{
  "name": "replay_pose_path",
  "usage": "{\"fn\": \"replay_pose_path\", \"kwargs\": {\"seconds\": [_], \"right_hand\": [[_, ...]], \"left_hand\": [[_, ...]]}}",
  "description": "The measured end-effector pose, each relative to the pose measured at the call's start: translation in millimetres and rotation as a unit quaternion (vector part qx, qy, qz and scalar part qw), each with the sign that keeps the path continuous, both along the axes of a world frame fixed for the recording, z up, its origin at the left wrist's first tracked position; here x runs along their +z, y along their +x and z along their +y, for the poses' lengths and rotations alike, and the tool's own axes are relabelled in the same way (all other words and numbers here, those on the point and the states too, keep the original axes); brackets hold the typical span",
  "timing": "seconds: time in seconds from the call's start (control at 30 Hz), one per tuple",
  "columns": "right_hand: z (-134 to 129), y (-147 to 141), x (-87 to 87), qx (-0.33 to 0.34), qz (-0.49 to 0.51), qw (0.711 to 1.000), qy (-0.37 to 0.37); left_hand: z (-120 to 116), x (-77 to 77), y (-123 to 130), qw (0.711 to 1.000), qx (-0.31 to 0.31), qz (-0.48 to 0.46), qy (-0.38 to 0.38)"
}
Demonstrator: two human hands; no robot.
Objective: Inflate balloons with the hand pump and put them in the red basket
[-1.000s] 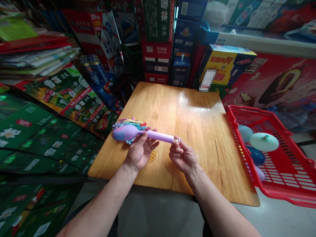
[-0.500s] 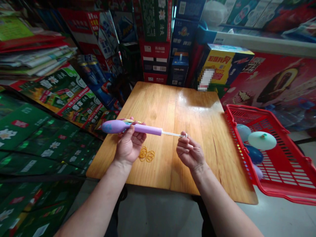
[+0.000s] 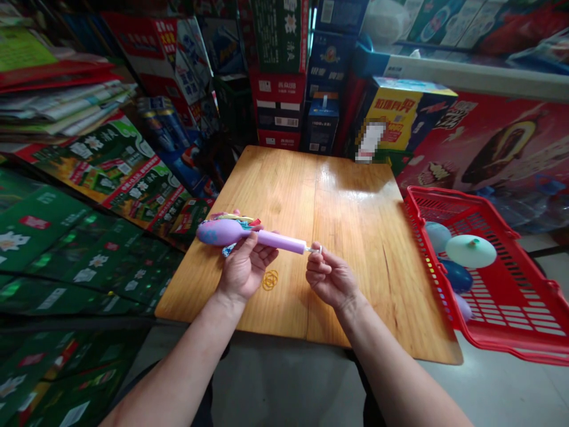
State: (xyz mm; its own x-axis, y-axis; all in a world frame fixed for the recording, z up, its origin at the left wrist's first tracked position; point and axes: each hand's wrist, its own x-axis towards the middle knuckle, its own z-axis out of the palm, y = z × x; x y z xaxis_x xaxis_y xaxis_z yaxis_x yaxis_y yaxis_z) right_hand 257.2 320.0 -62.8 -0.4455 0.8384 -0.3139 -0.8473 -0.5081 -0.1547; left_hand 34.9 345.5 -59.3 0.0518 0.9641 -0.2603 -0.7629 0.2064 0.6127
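My left hand (image 3: 246, 264) is closed around the front of a purple balloon pump (image 3: 284, 242). A partly inflated purple balloon (image 3: 220, 232) with blue print sits on the pump's left end. My right hand (image 3: 331, 274) grips the white pull handle (image 3: 316, 249) at the pump's other end, and only a short length of rod shows. Several limp, colourful balloons (image 3: 253, 223) lie behind and beside the inflated one. Yellow rubber bands (image 3: 269, 280) rest on the wooden table (image 3: 284, 190) just right of my left wrist.
A red basket (image 3: 511, 308) at the table's right holds several inflated balloons, one of them mint green (image 3: 471, 251). Stacked green cartons (image 3: 48, 237) crowd the left side. More boxes (image 3: 280, 107) and a yellow and blue carton (image 3: 395, 112) stand behind the table.
The white rod has slid most of the way into the pump as my hands came closer together. Pump and balloon have shifted right, and the balloon looks slightly fuller.
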Motion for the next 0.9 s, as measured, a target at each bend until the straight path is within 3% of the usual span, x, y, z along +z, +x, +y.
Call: {"fn": "replay_pose_path", "kwargs": {"seconds": [0.13,0.3,0.37,0.47,0.6,0.77,0.9], "right_hand": [[3.8,10.5,3.7,-0.046,0.022,0.998,0.029],[-0.1,0.0,-3.8,-0.007,0.007,1.0,0.016],[-1.9,-6.5,-7.3,0.005,0.001,1.0,0.001],[-2.6,-10.3,-9.4,0.004,0.0,1.0,-0.011],[0.6,0.1,-5.2,0.003,0.001,1.0,0.001],[4.0,13.7,0.9,-0.062,0.029,0.997,0.042],[0.6,2.3,-2.8,-0.015,0.009,1.0,0.016]], "left_hand": [[5.2,7.7,-10.8,0.998,0.038,0.018,0.041],[-7.8,1.6,1.2,0.998,-0.043,0.027,0.033],[-11.5,-3.6,7.1,0.998,-0.048,0.019,0.023],[-10.2,-7.7,8.8,0.999,-0.032,0.012,0.017],[-0.2,-2.4,-2.8,1.0,-0.016,0.008,0.016],[5.0,7.8,-14.8,0.998,0.032,0.018,0.05],[-7.3,5.4,-2.8,0.998,-0.027,0.027,0.039]]}}
